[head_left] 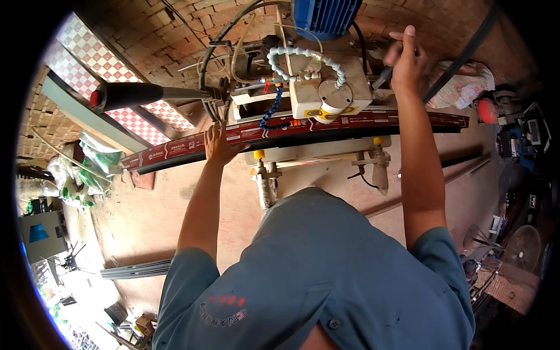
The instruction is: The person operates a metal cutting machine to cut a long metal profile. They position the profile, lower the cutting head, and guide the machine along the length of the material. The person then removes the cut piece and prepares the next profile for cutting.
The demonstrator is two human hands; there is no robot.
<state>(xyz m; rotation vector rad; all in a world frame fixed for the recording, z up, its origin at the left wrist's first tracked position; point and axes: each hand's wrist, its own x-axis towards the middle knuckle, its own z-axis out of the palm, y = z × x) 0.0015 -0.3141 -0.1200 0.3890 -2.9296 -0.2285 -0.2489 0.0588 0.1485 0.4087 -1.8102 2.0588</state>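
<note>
A long profile [192, 143] covered in dark red printed film lies across the machine, with a black edge along its near side. My left hand [219, 147] rests on it left of the machine's head, fingers stretched over the film and thumb out to the right. To the right of the pale machine head [318, 79], my right hand [407, 65] is closed around a dark lever handle [382, 78]; the fingers there are partly smeared. Segmented coolant hoses, one white [303, 51] and one blue [270, 112], curve down near the profile.
A blue motor [325, 17] stands behind the head. Yellow-tipped clamp cylinders [265, 178] stand before the profile. At left, a black-gripped lever [131, 96] juts out near checkered panels [99, 46]. Stacked dark strips [137, 269] lie on the floor; a fan [521, 248] stands right.
</note>
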